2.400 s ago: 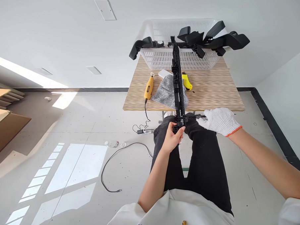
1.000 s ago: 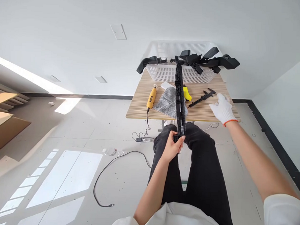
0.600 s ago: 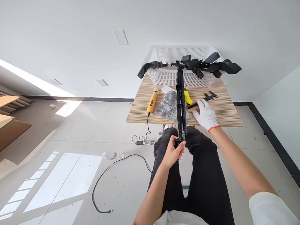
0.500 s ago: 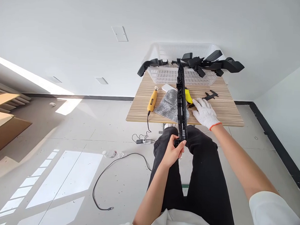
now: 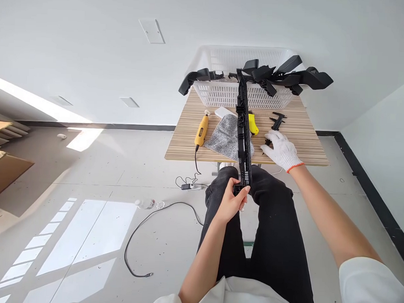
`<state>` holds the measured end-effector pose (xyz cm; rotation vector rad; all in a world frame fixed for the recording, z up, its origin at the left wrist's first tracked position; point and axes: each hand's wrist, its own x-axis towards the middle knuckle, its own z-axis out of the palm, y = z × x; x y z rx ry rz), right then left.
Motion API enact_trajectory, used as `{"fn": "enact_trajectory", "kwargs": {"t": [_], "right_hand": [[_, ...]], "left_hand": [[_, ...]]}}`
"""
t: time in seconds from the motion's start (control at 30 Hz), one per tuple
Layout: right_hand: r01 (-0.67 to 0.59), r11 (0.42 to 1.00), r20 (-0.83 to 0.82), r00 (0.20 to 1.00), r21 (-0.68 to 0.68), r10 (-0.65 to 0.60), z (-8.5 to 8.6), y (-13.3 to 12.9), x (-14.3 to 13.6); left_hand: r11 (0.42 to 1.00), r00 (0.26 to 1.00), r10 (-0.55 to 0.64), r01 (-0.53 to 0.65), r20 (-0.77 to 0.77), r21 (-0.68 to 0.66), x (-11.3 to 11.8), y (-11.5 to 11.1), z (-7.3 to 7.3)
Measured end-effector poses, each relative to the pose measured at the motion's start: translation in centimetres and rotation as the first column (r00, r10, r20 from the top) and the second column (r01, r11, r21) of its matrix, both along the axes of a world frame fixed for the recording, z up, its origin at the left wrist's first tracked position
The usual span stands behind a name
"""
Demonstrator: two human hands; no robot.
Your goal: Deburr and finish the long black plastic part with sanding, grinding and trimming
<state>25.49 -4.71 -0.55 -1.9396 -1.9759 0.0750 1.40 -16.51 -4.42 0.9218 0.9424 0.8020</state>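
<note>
My left hand (image 5: 232,201), bare, grips the near end of a long black plastic trim part (image 5: 244,131). The part points away from me over the table edge, its ribbed side showing. My right hand (image 5: 281,150), in a white knit glove with an orange cuff, is closed around the lower beam of a black caliper (image 5: 277,122) at the table's right. The caliper's jaws point away from me; the glove covers part of its beam. Left of it lies a yellow-handled tool (image 5: 253,124), partly behind the trim part. Under that part spreads a grey cloth (image 5: 222,137).
A yellow corded rotary tool (image 5: 201,130) lies on the table's (image 5: 301,138) left side. At the back, a white plastic basket (image 5: 211,97) holds several black parts that overhang its rim. A black cable (image 5: 127,244) and a plastic bottle (image 5: 145,204) lie on the floor, cardboard boxes (image 5: 7,174) far left.
My right hand has drawn back slightly from the yellow-handled tool and closed on the caliper, which has turned to point more directly away. My left hand keeps the trim part; the view has tilted slightly.
</note>
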Motion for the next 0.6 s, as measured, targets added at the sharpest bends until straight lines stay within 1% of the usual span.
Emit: {"fn": "enact_trajectory", "kwargs": {"t": [0.13, 0.2, 0.27, 0.33, 0.43, 0.5, 0.6], "right_hand": [[0.007, 0.993, -0.008, 1.0, -0.119, -0.008, 0.9, 0.2, 1.1], [-0.017, 0.99, -0.014, 1.0, -0.138, 0.015, 1.0, 0.2, 1.9], [-0.004, 0.993, -0.045, 0.999, -0.12, -0.001, 1.0, 0.1, 2.5], [0.066, 0.994, -0.077, 0.994, -0.082, -0.072, 0.8, -0.1, 2.8], [0.179, 0.983, -0.053, 0.982, -0.043, -0.181, 0.8, -0.6, 2.7], [0.205, 0.978, -0.029, 0.978, -0.041, -0.206, 0.9, -0.9, 2.4], [0.215, 0.976, -0.035, 0.976, -0.034, -0.217, 1.0, -1.3, 2.2]], "left_hand": [[1.0, 1.0, -0.006, 0.006, 0.0, -0.005, 0.0, 0.0, -0.1], [1.0, 1.0, -0.004, 0.004, 0.006, -0.002, 0.0, 0.0, -0.2], [1.0, 1.0, 0.004, -0.004, 0.014, 0.003, 0.1, 0.0, -0.3], [1.0, 1.0, 0.002, -0.003, 0.017, 0.002, 0.1, 0.0, -0.3], [1.0, 1.0, -0.007, 0.007, 0.01, -0.009, 0.2, 0.0, -0.3], [1.0, 1.0, -0.012, 0.012, 0.013, -0.009, 0.2, 0.0, -0.2], [1.0, 1.0, -0.014, 0.014, 0.025, -0.006, 0.2, 0.0, -0.2]]}}
